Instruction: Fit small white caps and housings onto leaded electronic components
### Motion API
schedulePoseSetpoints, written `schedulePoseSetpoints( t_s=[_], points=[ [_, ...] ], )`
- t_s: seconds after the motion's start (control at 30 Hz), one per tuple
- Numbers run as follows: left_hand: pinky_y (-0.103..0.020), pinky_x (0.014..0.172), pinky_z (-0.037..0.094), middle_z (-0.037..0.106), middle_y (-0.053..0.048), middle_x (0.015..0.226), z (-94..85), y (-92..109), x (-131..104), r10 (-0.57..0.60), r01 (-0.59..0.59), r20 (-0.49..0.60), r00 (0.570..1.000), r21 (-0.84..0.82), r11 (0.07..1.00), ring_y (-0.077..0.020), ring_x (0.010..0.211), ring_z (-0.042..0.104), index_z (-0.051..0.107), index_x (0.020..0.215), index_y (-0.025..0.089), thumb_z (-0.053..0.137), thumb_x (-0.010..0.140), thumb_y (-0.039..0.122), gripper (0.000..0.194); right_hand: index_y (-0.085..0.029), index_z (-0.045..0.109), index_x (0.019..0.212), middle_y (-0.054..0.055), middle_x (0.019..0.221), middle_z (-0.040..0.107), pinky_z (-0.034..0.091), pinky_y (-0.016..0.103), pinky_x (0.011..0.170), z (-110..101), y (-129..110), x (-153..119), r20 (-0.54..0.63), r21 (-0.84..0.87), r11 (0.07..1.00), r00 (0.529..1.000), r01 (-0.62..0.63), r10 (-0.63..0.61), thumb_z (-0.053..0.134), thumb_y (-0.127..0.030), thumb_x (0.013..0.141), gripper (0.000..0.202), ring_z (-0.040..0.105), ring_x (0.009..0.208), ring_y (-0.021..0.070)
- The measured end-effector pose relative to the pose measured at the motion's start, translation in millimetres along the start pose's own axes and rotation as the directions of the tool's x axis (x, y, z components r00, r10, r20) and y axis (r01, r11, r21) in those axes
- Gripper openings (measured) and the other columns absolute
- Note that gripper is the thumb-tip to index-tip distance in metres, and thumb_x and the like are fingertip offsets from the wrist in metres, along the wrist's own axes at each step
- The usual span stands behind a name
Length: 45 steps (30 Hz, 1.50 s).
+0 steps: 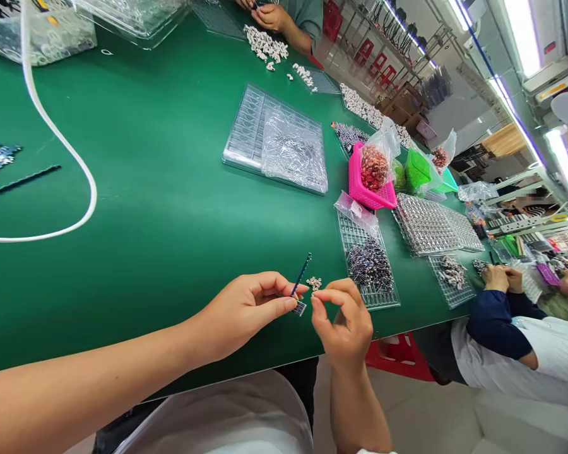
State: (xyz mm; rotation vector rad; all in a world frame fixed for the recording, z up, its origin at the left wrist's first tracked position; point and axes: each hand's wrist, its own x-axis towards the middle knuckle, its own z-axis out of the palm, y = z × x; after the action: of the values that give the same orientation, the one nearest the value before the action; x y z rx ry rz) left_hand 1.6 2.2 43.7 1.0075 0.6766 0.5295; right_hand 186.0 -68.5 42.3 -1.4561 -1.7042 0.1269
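My left hand [246,312] pinches a narrow dark blue strip [303,271] between thumb and fingers, its upper end sticking up past them. Below the thumb tip shows a small dark piece with a grid-like face [300,308]; whether it joins the strip I cannot tell. Close beside it, my right hand [344,321] is closed in a pinch, thumb against forefinger. Whatever lies between those fingertips is too small to name. Just beyond the fingertips, several tiny beige parts [314,283] lie in a little heap on the green table [170,208].
Right of my hands, a clear tray [388,293] bears many dark leaded components [372,265]. Stacked clear trays [246,142], a pink basket [369,195] and a white cable [88,208] are farther off. Co-workers' hands [502,277] [269,16] are at the right and far side.
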Motion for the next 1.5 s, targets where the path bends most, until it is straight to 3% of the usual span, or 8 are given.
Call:
schedulePoseSetpoints(
  t_s=[0.17,0.27,0.43,0.6,1.1,1.37,1.5],
  points=[
    [-0.036,0.089,0.053,0.076,-0.005,0.093,3.3,-1,-4,-0.026,0.026,0.032,0.999,-0.005,1.0,-0.0231,0.098,0.069,0.061,0.076,0.02,0.07,0.082,0.038,0.022,-0.028,0.066,0.097,0.001,0.084,0.061,0.055,0.034,0.064,14,2,-20,-0.135,0.012,1.0,0.991,-0.019,0.02,0.065,-0.011,0.087,0.02,0.062,0.074,0.0164],
    [-0.035,0.089,0.053,0.075,-0.004,0.092,4.8,0,-5,-0.006,0.006,0.025,1.0,0.029,1.0,-0.0231,0.098,0.068,0.062,0.078,0.02,0.069,0.084,0.036,0.019,-0.029,0.066,0.099,0.001,0.085,0.063,0.056,0.034,0.065,17,3,-21,-0.175,-0.016,1.0,0.985,0.0,-0.003,0.066,-0.011,0.087,0.022,0.063,0.074,0.0164],
    [-0.035,0.094,0.052,0.076,-0.005,0.096,6.4,-3,-8,0.089,-0.088,0.004,0.996,0.171,0.981,-0.0243,0.104,0.069,0.066,0.082,0.021,0.064,0.088,0.034,0.015,-0.028,0.064,0.102,0.002,0.087,0.063,0.057,0.034,0.066,16,2,-18,-0.161,-0.05,0.999,0.987,0.011,-0.019,0.066,-0.009,0.086,0.025,0.063,0.076,0.0164],
    [-0.036,0.101,0.05,0.077,-0.005,0.114,5.6,-6,-10,0.153,-0.146,0.0,0.988,0.291,0.945,-0.0239,0.108,0.069,0.066,0.084,0.022,0.062,0.091,0.033,0.013,-0.028,0.062,0.099,0.002,0.086,0.062,0.056,0.033,0.064,18,2,-18,-0.164,-0.068,0.997,0.986,-0.022,0.011,0.064,-0.012,0.087,0.02,0.064,0.075,0.0166],
    [-0.035,0.101,0.051,0.076,-0.004,0.117,4.6,-7,-12,0.199,-0.197,0.028,0.98,0.334,0.922,-0.0235,0.112,0.069,0.066,0.085,0.024,0.061,0.092,0.031,0.011,-0.026,0.06,0.096,0.001,0.084,0.061,0.055,0.033,0.065,18,2,-19,-0.109,-0.007,0.999,0.993,-0.04,0.039,0.062,-0.012,0.089,0.016,0.062,0.076,0.016],
    [-0.036,0.102,0.05,0.076,-0.005,0.117,4.5,-8,-12,0.164,-0.157,0.004,0.986,0.303,0.94,-0.0236,0.108,0.07,0.066,0.086,0.023,0.062,0.092,0.032,0.012,-0.026,0.061,0.101,0.002,0.087,0.062,0.056,0.032,0.066,18,1,-22,-0.155,-0.063,0.998,0.988,-0.019,0.009,0.064,-0.011,0.088,0.02,0.063,0.078,0.0161],
    [-0.035,0.1,0.051,0.077,-0.004,0.106,5.2,-7,-11,0.168,-0.159,-0.01,0.986,0.287,0.945,-0.0223,0.103,0.07,0.067,0.085,0.022,0.062,0.091,0.03,0.012,-0.025,0.063,0.103,0.003,0.088,0.063,0.057,0.033,0.069,20,0,-21,-0.166,-0.152,0.988,0.985,0.025,-0.051,0.066,-0.011,0.088,0.021,0.063,0.079,0.0161]
  ],
)
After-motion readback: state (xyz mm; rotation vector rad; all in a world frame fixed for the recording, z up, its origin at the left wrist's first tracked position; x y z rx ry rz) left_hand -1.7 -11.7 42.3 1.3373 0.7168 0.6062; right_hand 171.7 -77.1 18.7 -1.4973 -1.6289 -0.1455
